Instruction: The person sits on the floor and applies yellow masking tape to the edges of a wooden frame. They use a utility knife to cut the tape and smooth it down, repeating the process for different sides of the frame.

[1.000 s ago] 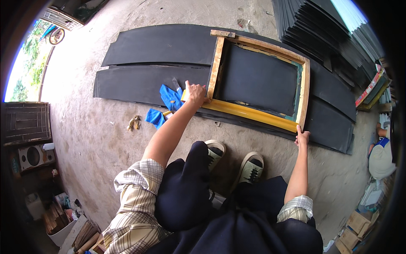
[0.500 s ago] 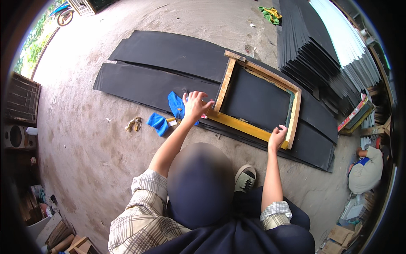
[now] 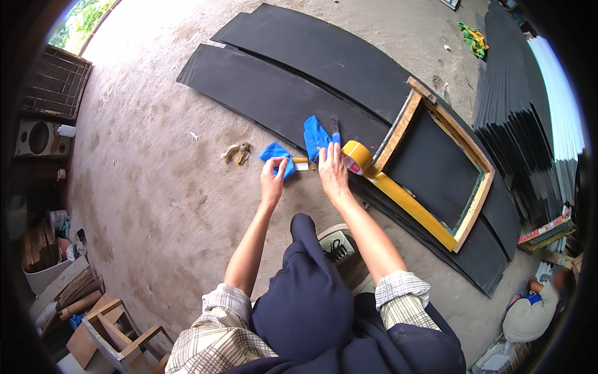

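My left hand (image 3: 271, 185) is closed, thumb and fingers pinched at a small blue cloth (image 3: 269, 151) on the concrete floor. Beside that cloth lies a yellow-and-white strip-like item (image 3: 300, 165). My right hand (image 3: 334, 174) reaches forward with fingers stretched out, by a second blue cloth (image 3: 316, 132) and a slim dark tool with a blue part (image 3: 336, 131). Right of these fingers sits a roll of yellow tape (image 3: 357, 154). Its strip runs along the near side of a wooden frame (image 3: 398, 132), which rests on black sheets (image 3: 280, 81).
Stacked black sheets (image 3: 514, 118) stand at the right, beside pale ones (image 3: 560, 100). A green-yellow cloth (image 3: 473, 40) lies at the far right. A crumpled brown scrap (image 3: 236, 153) is left of my hands. Wooden pieces (image 3: 115, 324) crowd the lower left; another person (image 3: 532, 315) is at lower right.
Both hands have moved left relative to the frame; the right has left the frame's near right corner. My left hand has come down to the nearer blue cloth. The view has shifted left.
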`<state>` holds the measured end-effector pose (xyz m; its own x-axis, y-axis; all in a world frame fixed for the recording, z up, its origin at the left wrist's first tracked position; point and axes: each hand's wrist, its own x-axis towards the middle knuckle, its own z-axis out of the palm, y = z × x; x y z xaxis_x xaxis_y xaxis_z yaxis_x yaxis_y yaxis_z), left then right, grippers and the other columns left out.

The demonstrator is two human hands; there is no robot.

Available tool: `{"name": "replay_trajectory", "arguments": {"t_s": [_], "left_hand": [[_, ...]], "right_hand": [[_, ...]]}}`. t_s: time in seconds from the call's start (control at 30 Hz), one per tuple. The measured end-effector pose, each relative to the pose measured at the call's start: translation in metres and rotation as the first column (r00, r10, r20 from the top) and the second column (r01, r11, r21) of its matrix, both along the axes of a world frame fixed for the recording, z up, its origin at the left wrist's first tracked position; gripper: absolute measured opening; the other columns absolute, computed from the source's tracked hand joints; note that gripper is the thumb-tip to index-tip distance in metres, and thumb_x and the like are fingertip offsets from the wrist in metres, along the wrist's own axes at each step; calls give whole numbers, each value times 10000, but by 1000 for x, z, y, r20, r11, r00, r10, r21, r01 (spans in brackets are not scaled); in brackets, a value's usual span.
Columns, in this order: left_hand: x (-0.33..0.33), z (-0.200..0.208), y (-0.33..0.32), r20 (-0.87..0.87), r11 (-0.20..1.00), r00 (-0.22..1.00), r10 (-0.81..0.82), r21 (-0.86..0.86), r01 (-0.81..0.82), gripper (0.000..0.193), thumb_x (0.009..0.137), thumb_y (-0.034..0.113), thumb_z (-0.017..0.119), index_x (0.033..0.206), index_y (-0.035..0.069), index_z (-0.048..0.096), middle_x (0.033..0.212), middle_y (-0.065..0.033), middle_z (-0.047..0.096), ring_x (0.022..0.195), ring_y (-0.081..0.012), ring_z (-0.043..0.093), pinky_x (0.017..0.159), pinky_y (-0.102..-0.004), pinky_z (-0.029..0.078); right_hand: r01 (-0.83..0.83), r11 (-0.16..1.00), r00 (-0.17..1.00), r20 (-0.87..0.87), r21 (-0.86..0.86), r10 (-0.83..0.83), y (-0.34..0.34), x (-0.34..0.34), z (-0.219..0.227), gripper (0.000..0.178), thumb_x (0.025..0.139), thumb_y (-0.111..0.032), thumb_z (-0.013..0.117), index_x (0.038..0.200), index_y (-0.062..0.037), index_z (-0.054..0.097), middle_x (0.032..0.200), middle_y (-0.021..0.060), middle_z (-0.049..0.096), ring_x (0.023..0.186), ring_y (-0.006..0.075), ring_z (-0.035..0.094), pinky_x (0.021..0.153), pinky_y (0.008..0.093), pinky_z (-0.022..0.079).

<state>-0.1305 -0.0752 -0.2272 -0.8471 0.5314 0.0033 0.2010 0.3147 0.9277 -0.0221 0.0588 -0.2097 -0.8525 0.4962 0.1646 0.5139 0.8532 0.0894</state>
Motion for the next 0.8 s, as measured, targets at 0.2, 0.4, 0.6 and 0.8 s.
{"name": "replay_trajectory", "arguments": {"t_s": [0.2, 0.4, 0.6, 0.8], "left_hand": [[-5, -14, -12, 168, 989, 984, 62, 125, -84, 200, 901, 210, 562, 947, 28, 629, 890, -47, 639, 841, -118, 587, 767, -277, 449], [-13, 1, -12, 204, 986, 975, 87, 124, -114, 213, 913, 216, 543, 955, 23, 624, 896, -47, 642, 842, -113, 587, 773, -269, 455], [-26, 4, -22, 199, 977, 975, 98, 164, -132, 201, 917, 202, 536, 972, 29, 621, 905, -43, 641, 847, -111, 585, 771, -263, 457], [-32, 9, -10, 183, 972, 983, 20, 226, -62, 207, 914, 208, 539, 968, 27, 624, 911, -46, 645, 836, -108, 586, 764, -269, 461]], "right_hand": [[11, 961, 857, 494, 276, -151, 19, -60, 21, 321, 844, -242, 512, 1115, -70, 489, 1020, 100, 604, 1037, 235, 458, 812, 372, 308], [123, 970, 812, 542, 208, -219, 33, -64, 7, 290, 846, -248, 519, 1094, -103, 485, 931, 60, 627, 1001, 207, 465, 812, 372, 293], [176, 975, 951, 235, 132, -203, 30, -56, -1, 247, 828, -216, 550, 1031, -107, 460, 924, 91, 552, 879, 217, 510, 749, 359, 375], [50, 899, 946, -268, -436, -183, 32, -33, 26, 412, 773, -75, 560, 1122, -67, 341, 977, 182, 476, 907, 346, 528, 756, 469, 421]]}}
